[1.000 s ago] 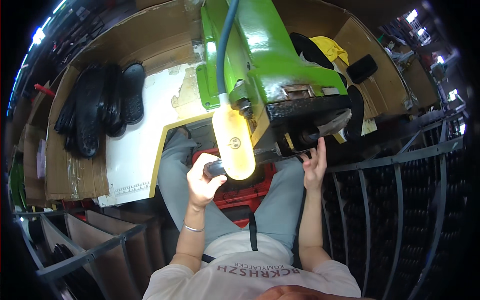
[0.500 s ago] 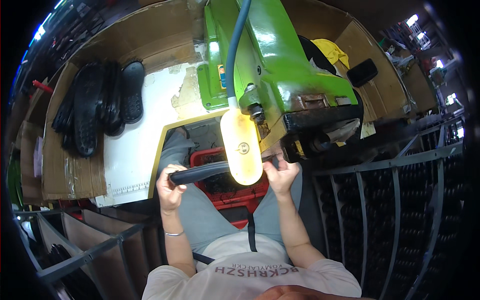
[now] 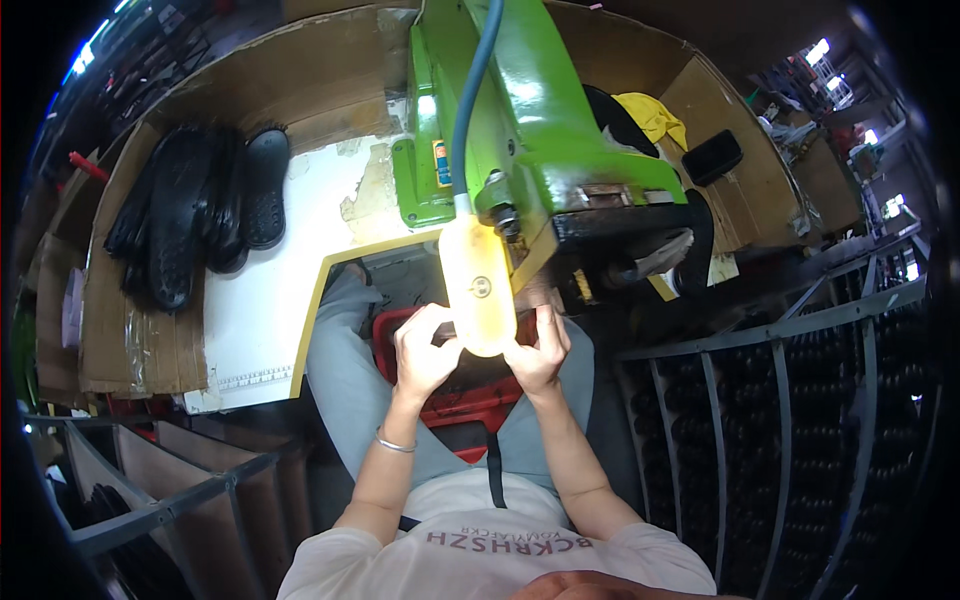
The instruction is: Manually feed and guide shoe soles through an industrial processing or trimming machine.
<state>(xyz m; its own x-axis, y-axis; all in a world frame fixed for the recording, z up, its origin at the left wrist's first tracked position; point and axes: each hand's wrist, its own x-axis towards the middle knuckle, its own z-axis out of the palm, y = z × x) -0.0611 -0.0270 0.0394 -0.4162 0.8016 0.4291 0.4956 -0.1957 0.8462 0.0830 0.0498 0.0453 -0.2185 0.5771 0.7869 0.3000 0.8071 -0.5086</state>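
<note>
Both my hands are close together under the front of a green machine [image 3: 570, 140], on either side of a lit yellow lamp [image 3: 478, 290]. My left hand [image 3: 424, 352] is closed, thumb against fingers, at the lamp's left edge. My right hand [image 3: 540, 352] pinches at its right edge, just below the machine's dark head [image 3: 610, 235]. The black shoe sole between them is almost wholly hidden by the lamp and my fingers. A red crate [image 3: 465, 408] with dark scraps sits below, between my knees.
Several black shoe soles [image 3: 175, 230] lie piled at the left of the white tabletop [image 3: 270, 310], inside cardboard walls [image 3: 145, 345]. A black phone-like object [image 3: 712, 157] and yellow cloth [image 3: 650, 118] are at the right. Metal racks [image 3: 790, 325] stand on both sides.
My left hand has moved right and inward to the lamp, and the sole's near end has gone out of sight. My right hand has shifted slightly left.
</note>
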